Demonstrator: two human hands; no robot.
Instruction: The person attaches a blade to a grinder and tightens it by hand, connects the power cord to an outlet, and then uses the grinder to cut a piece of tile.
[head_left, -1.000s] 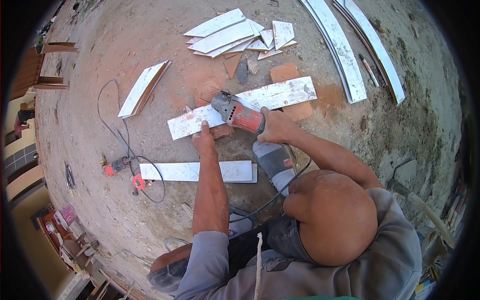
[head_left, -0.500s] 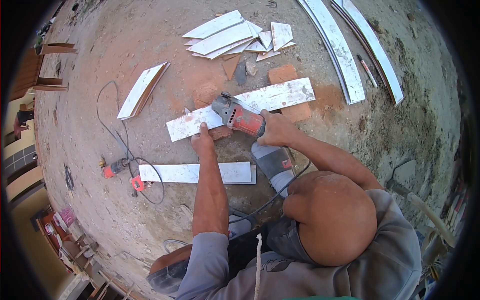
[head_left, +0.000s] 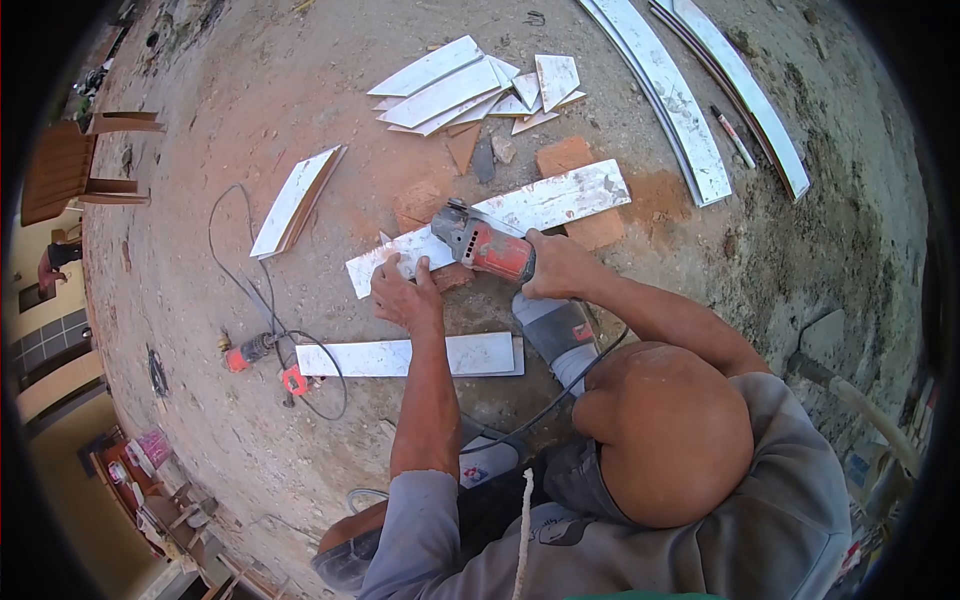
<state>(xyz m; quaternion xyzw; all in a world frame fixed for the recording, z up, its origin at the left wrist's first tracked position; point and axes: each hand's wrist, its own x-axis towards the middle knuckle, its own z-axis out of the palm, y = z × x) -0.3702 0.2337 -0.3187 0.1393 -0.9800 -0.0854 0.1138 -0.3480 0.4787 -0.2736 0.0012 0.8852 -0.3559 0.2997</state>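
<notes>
Tile strip (head_left: 560, 195) lies on the ground across brick pieces (head_left: 585, 225), angle grinder (head_left: 485, 243) at its middle. Left hand (head_left: 405, 292) lies spread, flat on the strip's left end; best kept pressing, fingers clear of the disc. Right hand (head_left: 555, 265) is wrapped tight round the grinder body; feed slow and level.

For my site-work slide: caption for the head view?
Right hand grips angle grinder on long tile strip; left hand presses it down.

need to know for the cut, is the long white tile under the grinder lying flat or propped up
Propped up: the long white tile rests on bricks, left hand pressing it.
</notes>
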